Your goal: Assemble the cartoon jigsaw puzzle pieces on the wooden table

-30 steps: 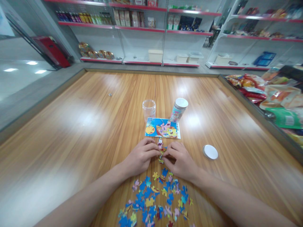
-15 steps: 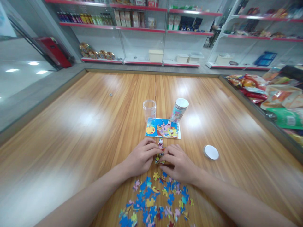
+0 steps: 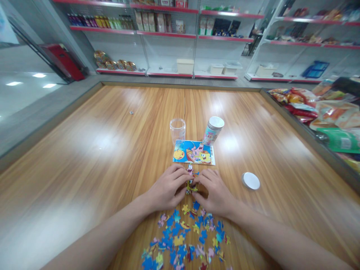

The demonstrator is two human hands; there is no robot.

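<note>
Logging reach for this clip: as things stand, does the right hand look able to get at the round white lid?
Likely yes: the round white lid lies on the table to the right of the right hand, with nothing seen between them, though the hand would first have to leave the puzzle pieces.

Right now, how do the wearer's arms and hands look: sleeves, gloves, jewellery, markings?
Bare left forearm and bare right forearm, no sleeves in view. Ungloved left hand and ungloved right hand; no ring, watch, bracelet, cable or marking visible.
</note>
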